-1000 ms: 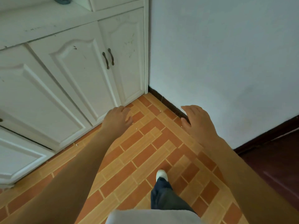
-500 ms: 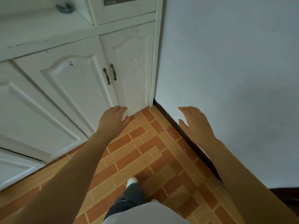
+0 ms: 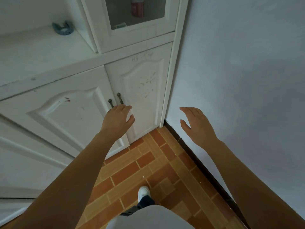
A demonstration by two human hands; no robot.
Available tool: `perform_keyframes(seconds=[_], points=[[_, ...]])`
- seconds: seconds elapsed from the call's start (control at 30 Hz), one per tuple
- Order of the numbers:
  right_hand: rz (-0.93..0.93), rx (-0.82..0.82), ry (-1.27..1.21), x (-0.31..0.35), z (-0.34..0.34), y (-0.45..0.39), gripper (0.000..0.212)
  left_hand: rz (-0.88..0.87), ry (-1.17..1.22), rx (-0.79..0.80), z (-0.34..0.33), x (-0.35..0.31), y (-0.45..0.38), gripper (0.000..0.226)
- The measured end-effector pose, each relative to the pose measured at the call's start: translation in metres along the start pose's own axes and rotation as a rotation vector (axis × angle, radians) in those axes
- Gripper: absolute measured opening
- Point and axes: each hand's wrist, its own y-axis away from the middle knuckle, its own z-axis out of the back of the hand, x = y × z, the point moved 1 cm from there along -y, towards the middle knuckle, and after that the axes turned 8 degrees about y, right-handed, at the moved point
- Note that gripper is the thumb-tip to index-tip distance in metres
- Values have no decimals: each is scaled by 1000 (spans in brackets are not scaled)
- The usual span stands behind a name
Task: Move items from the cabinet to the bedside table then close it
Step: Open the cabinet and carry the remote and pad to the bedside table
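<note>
- Reaching toward the white cabinet with the left hand, fingers spread and slack, gripping nothing.
- Left fingertips over the lower ends of the two dark handles, where the pair of lower doors meet; touching or only in front of them, cannot tell.
- Both lower doors shut, seam closed, right panel scuffed with small marks, left panel carrying a red smear near its arch.
- Right hand held up in front of the pale wall, palm facing left, fingers loosely apart, empty, well apart from the cabinet.
- Upper cabinet section set back on the ledge, with a glass door also shut.
- Behind the glass: a red item standing upright and a small clear object low near the pane's bottom edge; too dim to name either.
- On the ledge, left of the glass door: a blue-grey curved piece, lying flat, open side up toward the back.
- Dark skirting running along the foot of the wall from the cabinet corner toward the lower right.
- Floor of orange and tan brick-pattern tiles.
- One white shoe planted on the tiles between the two forearms, dark trouser leg above it, pale shirt hem at the bottom edge.
- Bedside table out of frame.
</note>
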Motion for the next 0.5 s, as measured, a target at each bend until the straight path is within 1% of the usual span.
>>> perform_keyframes(seconds=[0.13,0.3,0.5], points=[[1,6,-38,9,-3,-48,44,8,6,-14,12,20,-40,38],[42,-5,-45,18,-3,-88,44,32,15,-43,22,35,-63,37],[165,-36,-45,33,14,-122,45,69,-6,-130,45,40,-76,40]])
